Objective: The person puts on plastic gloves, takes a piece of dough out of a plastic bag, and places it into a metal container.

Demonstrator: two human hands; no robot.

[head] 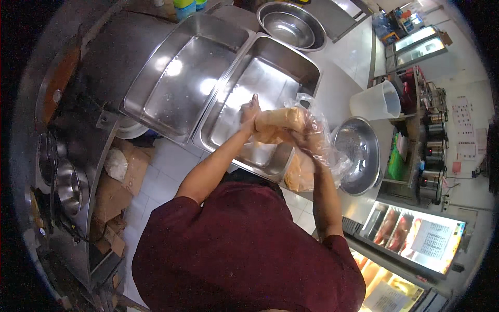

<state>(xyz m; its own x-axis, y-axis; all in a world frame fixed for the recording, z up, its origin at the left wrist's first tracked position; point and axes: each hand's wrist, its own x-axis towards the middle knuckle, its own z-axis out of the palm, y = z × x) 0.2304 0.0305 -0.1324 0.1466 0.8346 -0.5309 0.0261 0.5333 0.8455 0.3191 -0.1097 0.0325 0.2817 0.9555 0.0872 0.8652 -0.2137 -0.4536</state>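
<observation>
Several yellowish, loaf-like food pieces (281, 120), which I cannot name more exactly, are at my hands above the right-hand steel pan (269, 72). My right hand (312, 134) is inside or behind a clear plastic bag (337, 163) and grips the pieces. My left hand (250, 111) is beside their left end, fingers raised and apart, its wrist close against them. More yellowish food (298, 173) lies in the bag below my right hand. A smaller steel pan (288, 163) sits under the pieces, near my body.
Another deep steel pan (156, 93) adjoins on the left. Steel bowls (290, 23) stand at the back, a large steel bowl (356, 156) and a white plastic bucket (372, 102) at the right. Cardboard boxes (136, 167) lie below the left counter. Lit display cases (419, 236) stand at lower right.
</observation>
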